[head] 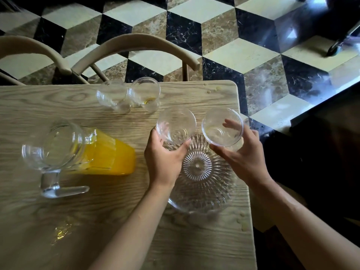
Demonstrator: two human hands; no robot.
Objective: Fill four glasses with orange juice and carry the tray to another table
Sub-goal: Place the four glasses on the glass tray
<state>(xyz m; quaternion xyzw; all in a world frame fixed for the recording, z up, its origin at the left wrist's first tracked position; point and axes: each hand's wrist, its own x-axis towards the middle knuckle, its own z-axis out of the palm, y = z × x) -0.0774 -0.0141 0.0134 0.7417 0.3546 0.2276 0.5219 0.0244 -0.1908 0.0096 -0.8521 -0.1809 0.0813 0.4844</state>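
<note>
From the head camera: the left hand (165,154) grips an empty glass (176,124), fingers curled round its lower wall, and the right hand (240,152) holds a second empty glass (222,127) the same way, fingertips showing through the far side. Both glasses hang just above the twelve o'clock edge of the ribbed glass tray (198,172), which lies at the table's (116,221) right side. My read: they're being set down on the tray, so lower them straight, bases flat on the ribbing, a little apart so rims don't knock, leaving room for two more. At eleven o'clock from the tray two more glasses (112,96) (144,90) stand touching near the table's far edge; the right one seems to carry a yellowish trace at the bottom. At nine o'clock the glass pitcher (78,149) stands with orange juice (111,152) filling its lower body. Nothing poured yet.
</note>
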